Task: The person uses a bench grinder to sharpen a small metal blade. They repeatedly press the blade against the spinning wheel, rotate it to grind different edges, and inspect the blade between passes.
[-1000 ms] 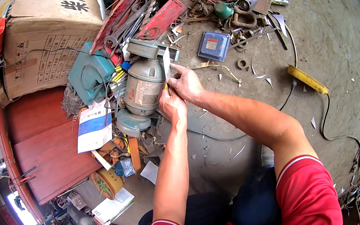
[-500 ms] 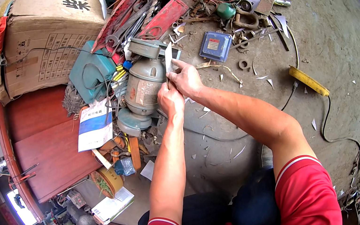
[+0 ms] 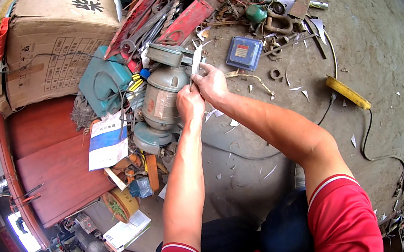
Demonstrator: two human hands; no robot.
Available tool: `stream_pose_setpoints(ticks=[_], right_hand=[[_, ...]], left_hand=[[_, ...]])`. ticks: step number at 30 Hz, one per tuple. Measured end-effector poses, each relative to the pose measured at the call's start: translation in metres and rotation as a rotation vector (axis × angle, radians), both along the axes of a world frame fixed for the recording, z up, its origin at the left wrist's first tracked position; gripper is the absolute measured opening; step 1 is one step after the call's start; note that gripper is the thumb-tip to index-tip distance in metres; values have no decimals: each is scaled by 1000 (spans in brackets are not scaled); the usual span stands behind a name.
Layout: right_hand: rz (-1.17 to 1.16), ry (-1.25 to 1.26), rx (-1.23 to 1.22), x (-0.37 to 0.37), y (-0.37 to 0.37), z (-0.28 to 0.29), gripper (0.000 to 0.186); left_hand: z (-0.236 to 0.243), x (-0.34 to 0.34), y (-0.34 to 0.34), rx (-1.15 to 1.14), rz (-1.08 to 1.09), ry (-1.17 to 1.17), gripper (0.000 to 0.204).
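A narrow white strip (image 3: 196, 60), which looks like paper, stands up between my hands. My right hand (image 3: 211, 84) pinches it from the right side. Close below, my left hand (image 3: 190, 104) has its fingers closed at the strip's lower end, and the two hands touch or nearly touch. Just left of them lies a grey-green machine (image 3: 162, 99) shaped like a bench grinder, with a rounded body and a housing at each end. My fingers partly hide the strip's lower part, and whether it touches the machine I cannot tell.
A blue square box (image 3: 244, 53) and a metal ring (image 3: 275, 74) lie beyond my hands. White scraps dot the concrete. A yellow power strip (image 3: 348, 92) trails cable on the right. Leftward are red metal channels (image 3: 190, 21), a teal case (image 3: 105, 80), a leaflet (image 3: 108, 142) and a cardboard box (image 3: 56, 56).
The white strip stands more upright and shows more of its length above my fingers. Both hands have shifted only slightly, and the whole view has moved a little.
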State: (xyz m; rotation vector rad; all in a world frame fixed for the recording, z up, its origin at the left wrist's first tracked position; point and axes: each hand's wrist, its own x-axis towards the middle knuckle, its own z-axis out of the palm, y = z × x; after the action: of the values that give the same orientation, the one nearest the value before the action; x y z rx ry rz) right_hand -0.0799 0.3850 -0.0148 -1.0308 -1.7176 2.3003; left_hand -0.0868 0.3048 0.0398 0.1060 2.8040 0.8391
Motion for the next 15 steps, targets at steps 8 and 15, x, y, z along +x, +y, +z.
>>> stream_pose_setpoints(ticks=[8, 15], right_hand=[[-27, -32, -70, -16, 3, -9, 55], [-3, -48, -78, -16, 4, 4, 57]], left_hand=[[-9, -22, -1, -69, -74, 7, 42], [-19, -32, -11, -41, -70, 15, 40]])
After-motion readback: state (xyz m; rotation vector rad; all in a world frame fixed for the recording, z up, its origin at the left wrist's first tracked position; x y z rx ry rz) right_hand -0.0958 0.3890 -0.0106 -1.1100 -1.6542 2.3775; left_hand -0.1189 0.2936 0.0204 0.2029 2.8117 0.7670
